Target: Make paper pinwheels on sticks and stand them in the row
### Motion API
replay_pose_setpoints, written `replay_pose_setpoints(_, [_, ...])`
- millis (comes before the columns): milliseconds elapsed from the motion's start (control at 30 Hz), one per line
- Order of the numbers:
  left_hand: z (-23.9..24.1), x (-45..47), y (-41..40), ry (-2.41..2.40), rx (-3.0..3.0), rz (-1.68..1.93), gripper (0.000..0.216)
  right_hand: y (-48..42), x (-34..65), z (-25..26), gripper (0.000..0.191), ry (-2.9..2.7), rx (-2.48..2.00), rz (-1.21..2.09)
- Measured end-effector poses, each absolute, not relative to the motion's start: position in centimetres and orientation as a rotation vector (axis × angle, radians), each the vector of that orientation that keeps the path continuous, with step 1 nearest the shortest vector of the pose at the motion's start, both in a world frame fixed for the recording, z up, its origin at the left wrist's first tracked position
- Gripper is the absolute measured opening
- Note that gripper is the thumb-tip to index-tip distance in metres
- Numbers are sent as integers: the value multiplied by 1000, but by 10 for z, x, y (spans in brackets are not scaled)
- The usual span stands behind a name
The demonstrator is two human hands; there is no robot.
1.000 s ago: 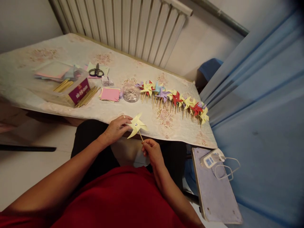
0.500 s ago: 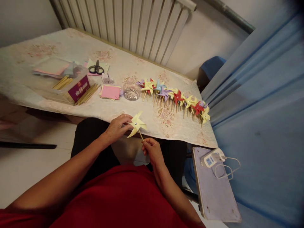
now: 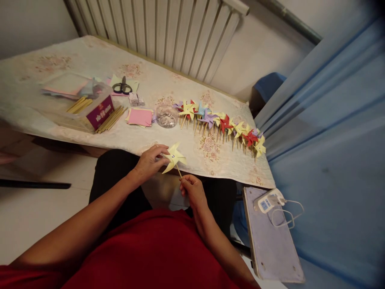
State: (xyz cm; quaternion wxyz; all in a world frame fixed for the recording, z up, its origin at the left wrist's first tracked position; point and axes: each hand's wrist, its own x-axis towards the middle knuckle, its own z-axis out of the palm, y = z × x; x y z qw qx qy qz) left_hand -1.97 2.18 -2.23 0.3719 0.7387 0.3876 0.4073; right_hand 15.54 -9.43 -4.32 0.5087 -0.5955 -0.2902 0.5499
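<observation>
A pale yellow paper pinwheel on a thin stick is held up over the near table edge, a small shiny pin at its centre. My right hand pinches the lower part of its stick. At the pinwheel's left side, my left hand has its thumb and fingers closed around a blade. Beyond my hands, finished-looking pinwheels in yellow, red, purple and blue lie in a row. A round clear dish holds many small metal bits.
A stack of pink paper squares lies left of the dish. Wooden sticks lean by a clear box with a purple label. Black scissors rest on paper. A power strip sits on a low stool at right.
The yellow pinwheel's blades have turned slightly about the centre and shifted a little right. Both hands stay in nearly the same place.
</observation>
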Motion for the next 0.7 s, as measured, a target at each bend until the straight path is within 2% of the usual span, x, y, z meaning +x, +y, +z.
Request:
replay_pose_setpoints(100, [-22, -23, 16, 983, 1820, 1057, 46, -93, 157, -45, 22, -680, -1439, 1312])
replay_pose_setpoints(167, [-22, -25, 13, 1037, 1750, 1090, 55, -93, 158, -48, 23, -671, -1442, 1298])
replay_pose_setpoints(367, [-27, -22, 4, 1222, 1234, 1055, 37, -90, 162, -54, 22, -661, -1445, 1265])
replay_pose_setpoints(700, [-20, -4, -3, 1093, 1009, 677, 38, -91, 161, -50, 22, -659, -1462, 1244])
